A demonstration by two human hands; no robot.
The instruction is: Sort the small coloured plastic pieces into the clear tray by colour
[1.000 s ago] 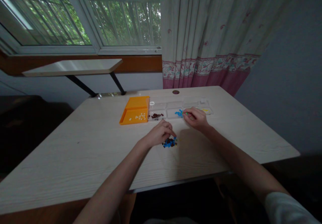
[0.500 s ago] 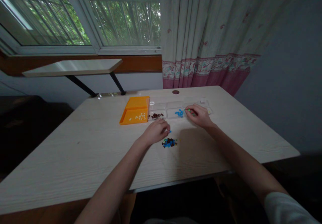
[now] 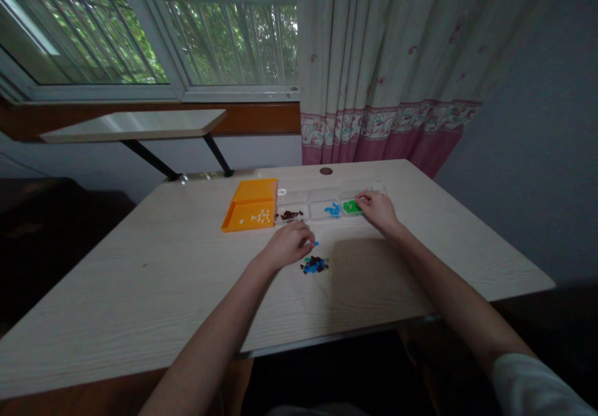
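Observation:
My left hand (image 3: 290,245) is closed, with a small blue piece (image 3: 316,243) at its fingertips. It hovers just behind a mixed pile of tiny blue, brown and green pieces (image 3: 315,265) on the table. My right hand (image 3: 379,210) has its fingers pinched together over the green pieces (image 3: 350,207) in a clear compartment at the right. Whatever it may hold is hidden. Blue pieces (image 3: 332,210) lie in the clear compartment (image 3: 317,216) beside the green ones, and dark brown pieces (image 3: 289,215) in the one farther left.
An orange open case (image 3: 255,189) with white pieces (image 3: 261,216) stands left of the clear boxes. A raised shelf (image 3: 140,123) on black legs is at the back left of the table (image 3: 187,291). Behind hang curtains (image 3: 364,92) beside a window.
My right hand has shifted slightly right and back, uncovering the green pieces; the green piece at its fingertips no longer shows there. My left hand has stayed nearly still.

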